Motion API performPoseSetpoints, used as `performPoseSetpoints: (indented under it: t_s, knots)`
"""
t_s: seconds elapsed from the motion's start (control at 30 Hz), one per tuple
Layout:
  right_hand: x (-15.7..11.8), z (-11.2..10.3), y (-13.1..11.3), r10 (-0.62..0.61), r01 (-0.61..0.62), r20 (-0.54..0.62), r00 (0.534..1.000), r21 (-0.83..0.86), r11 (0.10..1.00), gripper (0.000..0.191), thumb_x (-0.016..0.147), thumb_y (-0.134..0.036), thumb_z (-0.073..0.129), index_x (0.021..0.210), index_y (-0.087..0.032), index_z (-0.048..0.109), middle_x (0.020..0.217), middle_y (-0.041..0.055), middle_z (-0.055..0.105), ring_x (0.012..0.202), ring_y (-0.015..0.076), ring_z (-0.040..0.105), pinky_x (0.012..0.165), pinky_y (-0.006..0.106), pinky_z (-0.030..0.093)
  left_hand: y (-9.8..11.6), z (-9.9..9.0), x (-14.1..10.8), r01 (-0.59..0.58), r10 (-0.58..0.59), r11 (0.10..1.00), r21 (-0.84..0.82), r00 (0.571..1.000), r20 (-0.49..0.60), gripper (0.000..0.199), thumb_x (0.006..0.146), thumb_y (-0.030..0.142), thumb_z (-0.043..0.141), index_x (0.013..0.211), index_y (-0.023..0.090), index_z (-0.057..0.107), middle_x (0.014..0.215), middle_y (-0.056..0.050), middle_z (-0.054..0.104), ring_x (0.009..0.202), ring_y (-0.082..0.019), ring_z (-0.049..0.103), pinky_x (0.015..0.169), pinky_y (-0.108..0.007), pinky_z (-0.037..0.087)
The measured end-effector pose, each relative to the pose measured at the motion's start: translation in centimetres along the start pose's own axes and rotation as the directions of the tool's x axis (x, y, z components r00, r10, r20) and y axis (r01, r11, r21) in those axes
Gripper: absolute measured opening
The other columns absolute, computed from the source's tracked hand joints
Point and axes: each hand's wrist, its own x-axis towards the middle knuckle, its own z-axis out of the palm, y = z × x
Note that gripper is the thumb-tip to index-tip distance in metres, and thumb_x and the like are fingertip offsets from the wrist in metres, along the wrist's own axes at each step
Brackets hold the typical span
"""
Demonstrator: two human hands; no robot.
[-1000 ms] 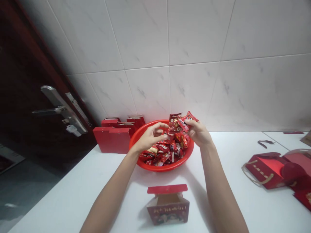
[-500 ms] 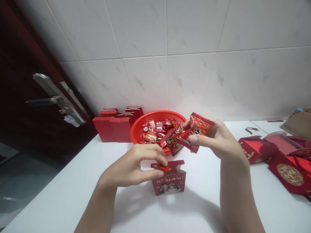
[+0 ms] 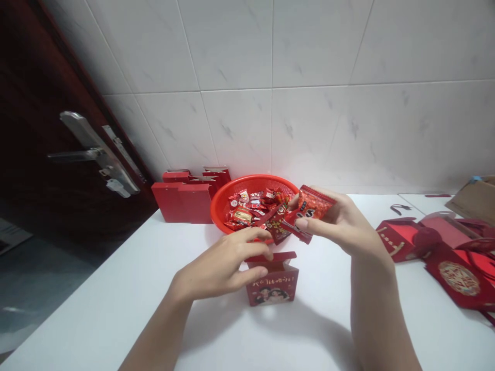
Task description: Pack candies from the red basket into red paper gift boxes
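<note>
A small red box (image 3: 274, 288) with printed figures and lettering stands upright on the white table, its top flap raised. My left hand (image 3: 232, 260) is over the box's left top edge, fingers apart, with nothing visible between them. My right hand (image 3: 336, 221), right of and above the box, grips several red candy packets (image 3: 314, 203) between thumb and fingers. Behind the hands, a red plastic basket (image 3: 221, 198) holds many wrapped candies (image 3: 243, 215). The packets in my right hand overlap the basket's right side in view.
Closed red boxes (image 3: 183, 202) stand by the wall, left of the basket. On the right lie more red boxes (image 3: 400, 237), a dark red bag with a gold emblem (image 3: 458, 275) and a brown carton (image 3: 474, 198). A brown door (image 3: 34, 103) is at the left.
My left hand has let go of a red candy at the box's opening, and its fingers have spread. My right hand still grips its packets. The view has shifted slightly.
</note>
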Motion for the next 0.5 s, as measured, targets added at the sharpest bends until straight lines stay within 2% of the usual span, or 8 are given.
performPoseSetpoints:
  t_s: [0.1, 0.2, 0.3, 0.37, 0.43, 0.5]
  knots:
    - [-0.1, 0.0, 0.0, -0.006, 0.006, 0.020, 1.000, -0.021, 1.000, 0.026, 0.077, -0.032, 0.084, 0.096, -0.020, 0.072, 0.073, -0.0002, 0.063, 0.066, 0.0149, 0.062, 0.061, 0.029, 0.056, -0.2, -0.3, -0.4, 0.027, -0.028, 1.000, 0.015, 0.998, 0.064, 0.018, 0.095, 0.031, 0.061, 0.089, 0.026, 0.078, 0.134, -0.007, 0.063, 0.115, -0.025, 0.065, 0.094, -0.034, 0.052]
    - [-0.1, 0.1, 0.1, 0.006, -0.005, 0.026, 1.000, -0.046, 0.999, 0.024, 0.077, -0.032, 0.084, 0.093, -0.019, 0.071, 0.076, 0.0005, 0.064, 0.064, 0.0135, 0.060, 0.058, 0.028, 0.054, -0.4, -0.1, -0.3, 0.026, -0.028, 0.999, 0.023, 0.995, 0.099, 0.024, 0.099, 0.032, 0.055, 0.097, 0.027, 0.079, 0.133, -0.007, 0.066, 0.118, -0.026, 0.065, 0.094, -0.033, 0.050]
    - [-0.1, 0.2, 0.0, 0.017, -0.015, 0.044, 0.999, -0.055, 0.998, 0.024, 0.075, -0.032, 0.085, 0.091, -0.019, 0.071, 0.075, 0.0005, 0.063, 0.063, 0.0134, 0.059, 0.056, 0.026, 0.053, -0.9, 0.3, 0.4, 0.015, -0.013, 1.000, -0.013, 0.996, 0.092, 0.029, 0.101, 0.024, 0.049, 0.113, 0.028, 0.075, 0.118, -0.005, 0.073, 0.099, -0.020, 0.070, 0.085, -0.028, 0.050]
    - [-0.1, 0.2, -0.2, 0.013, -0.008, 0.078, 0.997, -0.058, 0.998, 0.024, 0.075, -0.032, 0.085, 0.091, -0.019, 0.072, 0.072, 0.0004, 0.063, 0.064, 0.0144, 0.059, 0.056, 0.026, 0.052, -1.3, 0.6, 1.1, 0.034, -0.030, 0.998, -0.044, 0.996, 0.079, 0.029, 0.099, 0.020, 0.048, 0.110, 0.026, 0.075, 0.102, -0.002, 0.075, 0.085, -0.017, 0.070, 0.077, -0.026, 0.050]
    - [-0.1, 0.2, -0.2, 0.007, 0.001, 0.109, 0.994, -0.077, 0.997, 0.022, 0.076, -0.032, 0.084, 0.090, -0.019, 0.073, 0.072, 0.0006, 0.063, 0.066, 0.0152, 0.060, 0.057, 0.026, 0.052, -1.7, 0.7, 1.6, 0.062, -0.060, 0.996, -0.067, 0.997, 0.040, 0.024, 0.094, 0.020, 0.054, 0.105, 0.026, 0.075, 0.096, -0.001, 0.076, 0.083, -0.018, 0.069, 0.075, -0.026, 0.049]
    - [-0.1, 0.1, -0.3, 0.008, 0.005, 0.125, 0.992, -0.106, 0.994, 0.022, 0.077, -0.031, 0.083, 0.092, -0.019, 0.074, 0.077, 0.0020, 0.066, 0.068, 0.0154, 0.061, 0.058, 0.025, 0.052, -1.8, 0.8, 2.0, 0.071, -0.071, 0.994, -0.083, 0.997, 0.003, 0.022, 0.088, 0.022, 0.063, 0.107, 0.027, 0.074, 0.103, -0.001, 0.075, 0.091, -0.021, 0.069, 0.078, -0.028, 0.050]
